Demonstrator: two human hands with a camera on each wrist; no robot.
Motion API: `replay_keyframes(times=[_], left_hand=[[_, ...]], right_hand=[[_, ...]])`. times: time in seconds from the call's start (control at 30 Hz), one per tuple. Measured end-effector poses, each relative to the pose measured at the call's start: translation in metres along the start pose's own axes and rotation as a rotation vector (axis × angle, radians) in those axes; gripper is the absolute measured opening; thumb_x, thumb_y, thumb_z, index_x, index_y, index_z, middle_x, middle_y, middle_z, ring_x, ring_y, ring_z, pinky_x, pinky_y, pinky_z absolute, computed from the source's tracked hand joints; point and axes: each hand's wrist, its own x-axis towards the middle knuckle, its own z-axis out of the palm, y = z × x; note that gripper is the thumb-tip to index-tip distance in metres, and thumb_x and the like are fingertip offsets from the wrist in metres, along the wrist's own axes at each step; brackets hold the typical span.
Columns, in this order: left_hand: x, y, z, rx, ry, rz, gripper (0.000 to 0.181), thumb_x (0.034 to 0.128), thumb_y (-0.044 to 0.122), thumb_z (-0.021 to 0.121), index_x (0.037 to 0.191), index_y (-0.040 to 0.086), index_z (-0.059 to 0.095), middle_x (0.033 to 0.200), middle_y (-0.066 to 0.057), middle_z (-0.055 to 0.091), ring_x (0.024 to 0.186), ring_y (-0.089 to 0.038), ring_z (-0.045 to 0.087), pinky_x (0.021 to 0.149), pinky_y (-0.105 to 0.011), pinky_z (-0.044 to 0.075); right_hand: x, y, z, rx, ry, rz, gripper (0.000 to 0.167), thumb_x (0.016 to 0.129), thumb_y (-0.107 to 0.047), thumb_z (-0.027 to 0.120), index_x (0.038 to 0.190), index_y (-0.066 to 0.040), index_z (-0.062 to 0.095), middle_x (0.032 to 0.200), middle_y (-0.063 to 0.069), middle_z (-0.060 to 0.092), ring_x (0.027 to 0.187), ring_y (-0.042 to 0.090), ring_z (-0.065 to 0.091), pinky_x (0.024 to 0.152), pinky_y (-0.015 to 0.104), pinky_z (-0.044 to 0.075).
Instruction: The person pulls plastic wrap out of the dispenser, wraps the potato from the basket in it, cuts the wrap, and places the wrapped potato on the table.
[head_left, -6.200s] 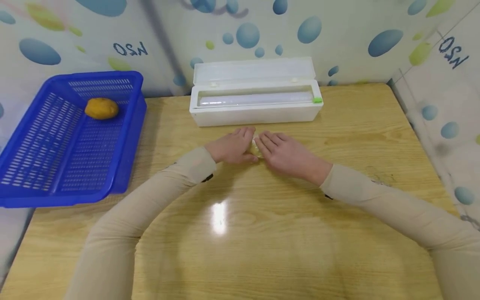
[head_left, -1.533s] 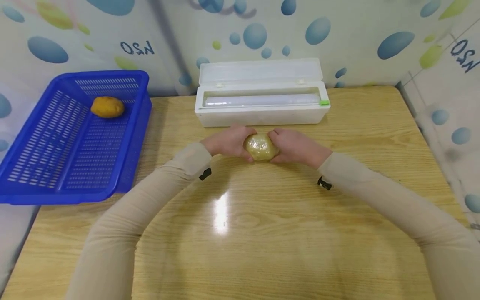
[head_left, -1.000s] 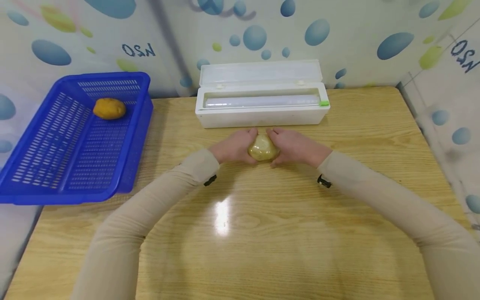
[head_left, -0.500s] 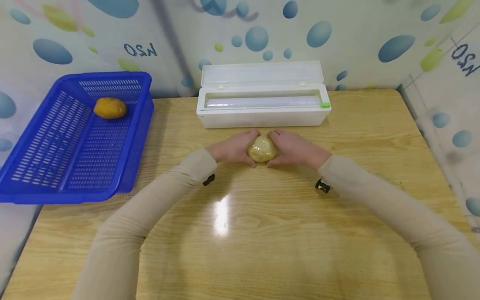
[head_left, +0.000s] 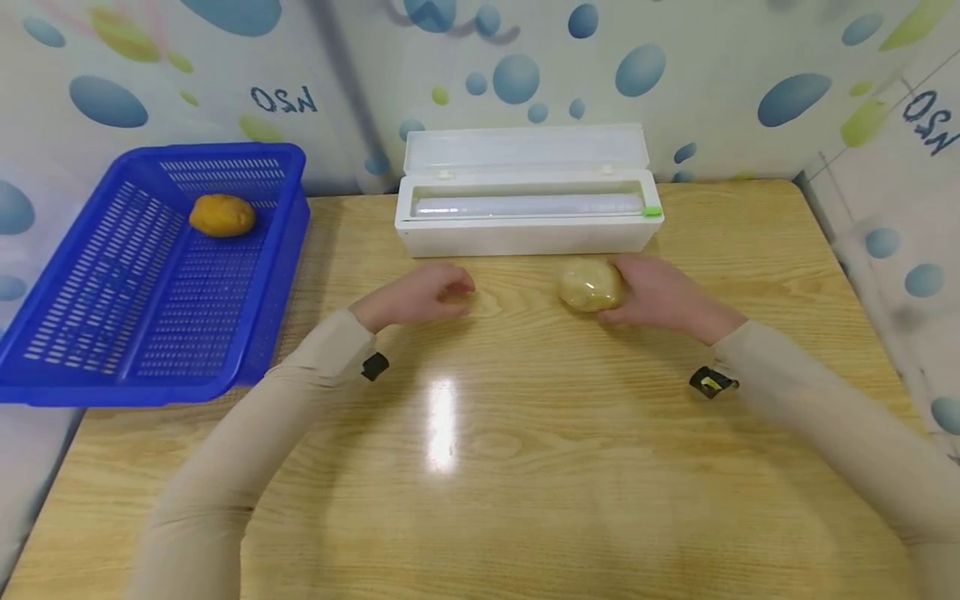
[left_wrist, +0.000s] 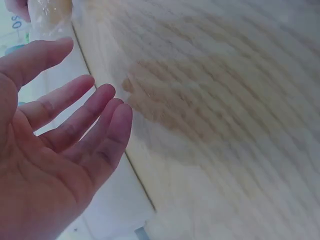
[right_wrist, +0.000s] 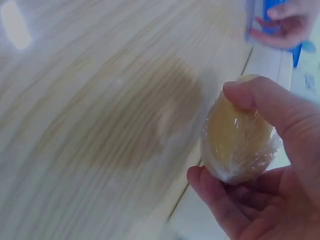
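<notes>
A pale yellow potato [head_left: 590,286] wrapped in shiny cling film sits in my right hand [head_left: 663,298], right of the middle near the back of the table. In the right wrist view my thumb lies over one side of the wrapped potato [right_wrist: 237,142] and the fingers curl under it, holding it above the tabletop. My left hand [head_left: 412,296] hovers to the left with nothing in it. Its fingers are loosely bent and spread apart in the left wrist view, where the palm of the hand [left_wrist: 55,150] shows.
Behind the hands stands a white cling film box [head_left: 528,240], its lid raised, with a film roll [head_left: 525,205] inside and a green tab [head_left: 652,212] at the right. A blue basket [head_left: 277,292] at the left holds a yellow-brown potato [head_left: 222,215]. A wall rises behind.
Both hands earlier pressed and gripped the wrapped potato together. Now the left hand has let go and moved left, while the right hand has carried the potato to the right.
</notes>
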Motion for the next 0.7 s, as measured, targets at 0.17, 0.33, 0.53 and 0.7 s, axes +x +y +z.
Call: replay_keyframes(times=[0.17, 0.33, 0.53, 0.7], left_hand=[[-0.008, 0.004, -0.004, 0.014, 0.023, -0.027, 0.024, 0.0900, 0.008, 0.066, 0.108, -0.008, 0.065, 0.106, -0.019, 0.064, 0.100, -0.031, 0.059, 0.086, -0.042, 0.049], [-0.012, 0.005, -0.007, 0.025, 0.032, -0.060, 0.025, 0.0903, 0.008, 0.066, 0.110, -0.007, 0.065, 0.109, -0.018, 0.063, 0.102, -0.031, 0.058, 0.084, -0.042, 0.050], [-0.012, 0.006, -0.009, 0.042, 0.052, -0.049, 0.025, 0.0899, 0.008, 0.066, 0.110, -0.008, 0.064, 0.109, -0.019, 0.063, 0.099, -0.032, 0.058, 0.084, -0.043, 0.048], [-0.012, 0.007, -0.013, 0.037, 0.060, -0.082, 0.028, 0.0909, 0.009, 0.066, 0.113, -0.008, 0.062, 0.111, -0.021, 0.061, 0.101, -0.034, 0.056, 0.088, -0.045, 0.045]], right_hand=[[-0.025, 0.032, -0.019, -0.024, -0.002, 0.108, 0.062, 0.074, -0.029, 0.082, 0.112, 0.011, 0.054, 0.098, 0.022, 0.062, 0.087, 0.036, 0.060, 0.076, 0.052, 0.047], [-0.048, 0.062, -0.035, -0.031, 0.018, 0.263, 0.059, 0.076, -0.037, 0.080, 0.099, 0.011, 0.053, 0.084, 0.020, 0.059, 0.074, 0.033, 0.055, 0.062, 0.046, 0.044], [-0.063, 0.084, -0.039, -0.020, 0.085, 0.402, 0.059, 0.079, -0.046, 0.075, 0.081, 0.006, 0.048, 0.068, 0.015, 0.049, 0.061, 0.030, 0.046, 0.049, 0.037, 0.036], [-0.066, 0.091, -0.031, -0.019, 0.145, 0.441, 0.061, 0.082, -0.050, 0.071, 0.079, 0.006, 0.047, 0.065, 0.016, 0.047, 0.058, 0.030, 0.045, 0.046, 0.037, 0.034]])
